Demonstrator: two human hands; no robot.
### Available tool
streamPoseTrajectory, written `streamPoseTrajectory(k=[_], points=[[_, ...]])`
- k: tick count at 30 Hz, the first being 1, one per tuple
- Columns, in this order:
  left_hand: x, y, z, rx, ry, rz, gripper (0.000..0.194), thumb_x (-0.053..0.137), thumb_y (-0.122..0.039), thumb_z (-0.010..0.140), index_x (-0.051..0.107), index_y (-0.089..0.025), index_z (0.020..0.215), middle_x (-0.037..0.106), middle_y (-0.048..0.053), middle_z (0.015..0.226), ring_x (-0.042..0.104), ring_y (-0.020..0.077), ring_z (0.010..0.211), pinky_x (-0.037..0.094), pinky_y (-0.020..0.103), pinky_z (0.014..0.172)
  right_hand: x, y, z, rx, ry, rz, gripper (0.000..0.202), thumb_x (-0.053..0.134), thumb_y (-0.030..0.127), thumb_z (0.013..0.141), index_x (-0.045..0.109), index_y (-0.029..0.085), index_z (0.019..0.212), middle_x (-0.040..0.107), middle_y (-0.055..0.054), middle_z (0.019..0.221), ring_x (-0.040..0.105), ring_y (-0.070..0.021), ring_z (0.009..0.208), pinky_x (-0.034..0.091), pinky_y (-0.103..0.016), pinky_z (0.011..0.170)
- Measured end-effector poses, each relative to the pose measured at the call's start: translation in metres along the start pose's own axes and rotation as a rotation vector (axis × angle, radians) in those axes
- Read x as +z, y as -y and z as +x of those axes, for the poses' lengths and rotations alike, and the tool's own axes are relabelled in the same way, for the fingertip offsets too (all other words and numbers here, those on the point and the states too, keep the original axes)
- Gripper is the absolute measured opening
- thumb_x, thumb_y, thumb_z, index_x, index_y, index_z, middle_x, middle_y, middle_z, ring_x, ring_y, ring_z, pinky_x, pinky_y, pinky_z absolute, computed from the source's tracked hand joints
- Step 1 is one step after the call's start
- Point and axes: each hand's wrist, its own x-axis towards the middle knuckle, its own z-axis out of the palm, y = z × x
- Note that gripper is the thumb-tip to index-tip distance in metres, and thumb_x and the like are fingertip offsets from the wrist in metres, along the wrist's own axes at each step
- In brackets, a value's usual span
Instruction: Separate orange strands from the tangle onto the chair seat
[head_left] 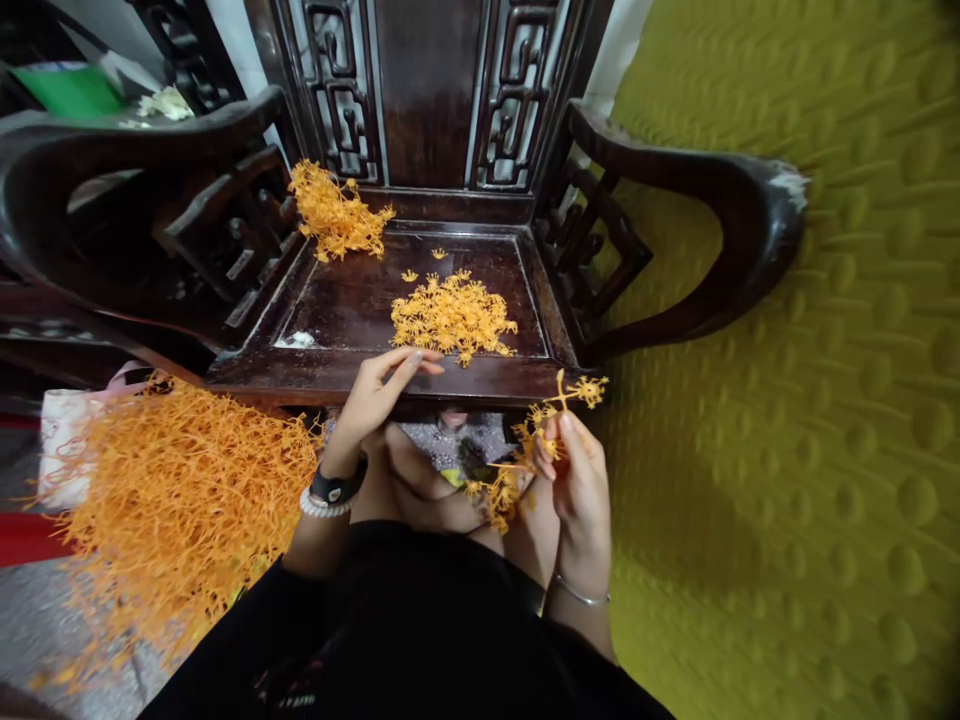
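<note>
My right hand (581,470) pinches a branching orange plastic piece (562,395) with small flower-like ends; more of its cluster hangs below the fingers over my lap. Near the seat's front edge, my left hand (386,390) is held with its fingers partly stretched and nothing visible between them. Just beyond its fingertips lies a pile of small orange flower-shaped pieces (454,315) on the dark wooden seat (337,300). Two loose pieces (409,276) sit behind that pile. A second orange heap (334,212) rests at the seat's back left corner.
Curved wooden armrests (697,180) flank the seat. A large mass of stringy orange pieces (195,480) fills the lower left, beside a white bag (64,440). A textured yellow-green surface (810,420) takes up the right side. A green container (67,90) stands at upper left.
</note>
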Motion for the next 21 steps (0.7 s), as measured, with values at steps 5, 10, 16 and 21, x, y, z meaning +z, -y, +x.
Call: streamPoseTrajectory(k=[5,10,16,21], points=[[-0.004,0.011,-0.052,-0.162,-0.041,-0.247,0.054,0.037,-0.053,0.095,0.073,-0.015,0.081,0.068,0.007,0.064,0.064,0.0181,0.064,0.05,0.031,0.071,-0.011,-0.001,-0.012,0.026,0.031,-0.073,0.041,0.06,0.049,0.086,0.045,0.02,0.061,0.034,0.006,0.05,0.025,-0.007,0.042,0.017,-0.025,0.041],[0.011,0.002,-0.071,-0.1,-0.012,-0.312,0.051,0.038,-0.057,0.093,0.068,-0.016,0.102,0.068,0.008,0.081,0.062,0.0184,0.075,0.048,0.031,0.077,0.006,-0.009,-0.026,0.069,0.259,-0.248,0.054,0.062,0.055,0.081,0.038,0.018,0.05,0.029,0.005,0.049,0.021,-0.0072,0.046,0.015,-0.026,0.044],[0.037,-0.032,-0.07,-0.01,0.143,-0.07,0.044,0.053,-0.054,0.088,0.062,-0.019,0.112,0.066,0.007,0.097,0.058,0.0171,0.08,0.046,0.028,0.074,0.037,-0.011,-0.035,0.0,0.478,-0.338,0.05,0.057,0.057,0.084,0.048,0.017,0.055,0.033,0.003,0.053,0.026,-0.0089,0.052,0.022,-0.025,0.049],[0.041,-0.035,-0.06,-0.071,-0.158,0.02,0.05,0.044,-0.048,0.094,0.052,-0.017,0.055,0.048,-0.002,0.048,0.042,0.0093,0.044,0.033,0.024,0.049,0.051,-0.018,-0.04,-0.053,0.525,-0.387,0.049,0.051,0.051,0.09,0.04,0.018,0.056,0.033,0.003,0.055,0.027,-0.0094,0.054,0.024,-0.025,0.05]])
